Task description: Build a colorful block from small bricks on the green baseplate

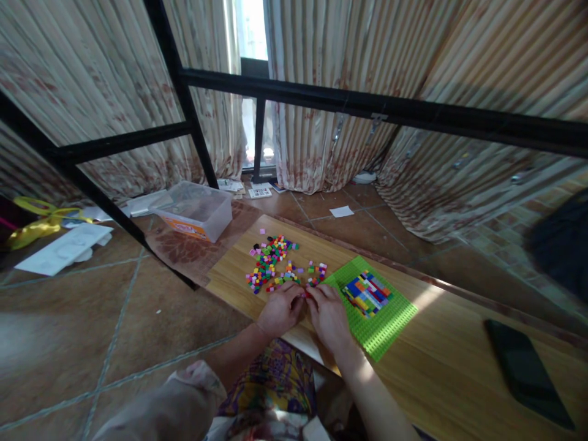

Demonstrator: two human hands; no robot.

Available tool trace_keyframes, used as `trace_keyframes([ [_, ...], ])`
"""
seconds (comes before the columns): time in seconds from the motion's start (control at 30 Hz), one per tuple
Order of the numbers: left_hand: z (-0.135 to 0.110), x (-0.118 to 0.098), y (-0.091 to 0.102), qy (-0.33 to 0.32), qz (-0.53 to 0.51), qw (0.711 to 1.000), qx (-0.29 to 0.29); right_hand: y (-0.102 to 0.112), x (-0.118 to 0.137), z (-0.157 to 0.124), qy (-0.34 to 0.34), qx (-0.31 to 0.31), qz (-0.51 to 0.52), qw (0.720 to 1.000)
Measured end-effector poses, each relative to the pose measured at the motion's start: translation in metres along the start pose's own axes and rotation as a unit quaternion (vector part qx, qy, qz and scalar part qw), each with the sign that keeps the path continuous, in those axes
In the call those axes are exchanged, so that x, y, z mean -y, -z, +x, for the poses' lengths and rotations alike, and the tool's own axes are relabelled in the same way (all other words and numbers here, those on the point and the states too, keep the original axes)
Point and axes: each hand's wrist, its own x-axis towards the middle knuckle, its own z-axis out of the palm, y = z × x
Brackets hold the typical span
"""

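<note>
My left hand (pixel 281 309) and my right hand (pixel 329 313) meet at the near edge of a wooden board (pixel 229 269), fingers curled together around a small red brick (pixel 307 294) pinched between them. Just beyond the fingers lies a scattered pile of small coloured bricks (pixel 271 260). To the right of my right hand is a green baseplate (pixel 386 321) with a patch of coloured bricks (pixel 366 292) fixed on it.
A clear plastic box (pixel 195 211) stands on the floor at the back left, by a black metal frame (pixel 184 110). A dark phone (pixel 526 370) lies on the board at the right. Papers (pixel 64 248) and a yellow ribbon (pixel 43 220) are on the tiled floor.
</note>
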Motion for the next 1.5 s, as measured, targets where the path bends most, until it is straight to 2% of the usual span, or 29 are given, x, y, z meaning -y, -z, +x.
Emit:
trace_keyframes([
  [0.1,0.001,-0.001,-0.001,-0.002,0.008,1.000,0.005,-0.005,-0.002,0.002,-0.014,0.015,0.011,1.000],
  [0.2,0.000,0.000,-0.002,-0.004,0.016,1.000,0.013,-0.007,-0.005,-0.002,-0.041,0.002,0.072,0.997],
  [0.47,0.000,0.002,0.003,-0.034,-0.015,0.997,0.063,0.001,0.005,-0.019,-0.107,-0.033,0.241,0.964],
  [0.67,0.003,0.000,0.008,-0.009,-0.048,0.999,0.006,0.009,-0.001,-0.034,-0.218,-0.135,0.339,0.905],
  [0.8,0.004,-0.001,0.007,-0.007,-0.028,0.999,0.013,0.029,-0.020,-0.047,-0.269,-0.226,0.344,0.871],
  [0.9,0.004,-0.001,0.006,-0.002,-0.018,1.000,0.015,0.049,-0.038,-0.055,-0.272,-0.242,0.315,0.876],
  [1.0,0.004,-0.001,0.006,0.003,-0.010,1.000,0.018,0.066,-0.055,-0.058,-0.264,-0.233,0.212,0.912],
  [1.1,0.005,-0.001,0.006,0.000,-0.009,1.000,0.016,0.072,-0.066,-0.051,-0.239,-0.236,0.085,0.938],
  [1.2,0.005,0.000,0.005,0.000,-0.008,1.000,0.016,0.069,-0.073,-0.040,-0.188,-0.244,-0.014,0.951],
  [1.3,0.005,0.000,0.005,0.002,-0.006,1.000,0.019,0.062,-0.078,-0.029,-0.142,-0.251,-0.050,0.956],
  [1.5,0.004,0.000,0.004,0.005,0.000,1.000,0.019,0.046,-0.090,-0.027,-0.153,-0.295,-0.089,0.939],
])
